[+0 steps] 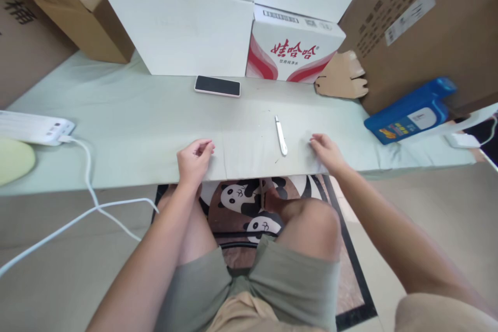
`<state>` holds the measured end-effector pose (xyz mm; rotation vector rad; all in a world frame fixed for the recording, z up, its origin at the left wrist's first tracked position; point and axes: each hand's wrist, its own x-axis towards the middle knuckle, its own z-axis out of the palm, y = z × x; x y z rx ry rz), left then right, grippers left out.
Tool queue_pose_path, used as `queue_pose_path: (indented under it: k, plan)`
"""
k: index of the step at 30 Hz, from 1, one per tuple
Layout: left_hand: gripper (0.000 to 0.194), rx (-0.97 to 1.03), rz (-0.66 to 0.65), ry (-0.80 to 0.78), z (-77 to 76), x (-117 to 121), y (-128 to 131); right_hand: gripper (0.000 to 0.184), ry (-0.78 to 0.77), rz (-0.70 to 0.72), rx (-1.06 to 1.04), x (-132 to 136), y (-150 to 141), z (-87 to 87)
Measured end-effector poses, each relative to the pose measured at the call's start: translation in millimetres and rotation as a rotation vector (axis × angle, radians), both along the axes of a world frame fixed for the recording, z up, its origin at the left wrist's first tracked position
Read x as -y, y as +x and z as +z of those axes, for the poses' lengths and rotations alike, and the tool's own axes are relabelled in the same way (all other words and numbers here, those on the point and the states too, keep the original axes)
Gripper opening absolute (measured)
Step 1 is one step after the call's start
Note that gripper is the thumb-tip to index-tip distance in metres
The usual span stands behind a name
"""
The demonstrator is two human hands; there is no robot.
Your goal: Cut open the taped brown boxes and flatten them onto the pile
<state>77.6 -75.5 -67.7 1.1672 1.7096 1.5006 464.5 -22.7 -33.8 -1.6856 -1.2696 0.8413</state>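
- Closest to me, a person sits in olive shorts [299, 275], bare knees tucked up to the table's edge.
- Beneath the table lies a mat [261, 225] printed with pandas; a white cable [88, 176] loops down beside it on the left.
- The left hand [195, 160] rests near the table's front edge, fingers loosely curled in, grasping nothing.
- The right hand [327, 152] rests at the same edge, relaxed and released, fingers slightly bent.
- Between the two hands, a little nearer the right one, a small white knife [280, 136] lies flat on the pale green tablecloth [132, 135], untouched.
- Over on the left, a white power strip [35, 128] takes the cable's plug, just beside a rounded yellow-green thing I can't make out [15, 161].
- To the right, past the right hand, there's a blue bottle [408, 114].
- Farther back, a phone [218, 86] lies with its dark screen up, and a cut piece of cardboard [340, 77] sits to its right.
- Behind them stand a white box [194, 28] and a red-and-white carton [290, 54], with brown boxes [436, 57] at both sides.
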Motion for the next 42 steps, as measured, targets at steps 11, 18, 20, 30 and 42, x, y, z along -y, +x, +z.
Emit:
queue_pose_path:
  k: [11,18,20,30,42]
  plan:
    - [0.035,-0.130,-0.232,-0.097,31.5,22,14,0.038,0.080,0.243,0.651,48,-34,-31.2]
    - [0.040,-0.111,-0.697,-0.049,71.3,30,42,0.040,0.110,0.249,0.790,48,-31,-39.0]
    - [0.033,-0.067,-0.678,-0.057,75.2,15,39,0.040,0.112,0.242,0.814,49,-31,-41.3]
    - [0.022,0.261,-0.383,0.009,64.7,-30,-28,0.029,0.096,0.209,0.821,37,-39,-14.2]
    - [0.054,0.448,0.090,0.176,56.9,-35,-112,0.028,0.374,0.658,0.613,-93,-335,56.3]
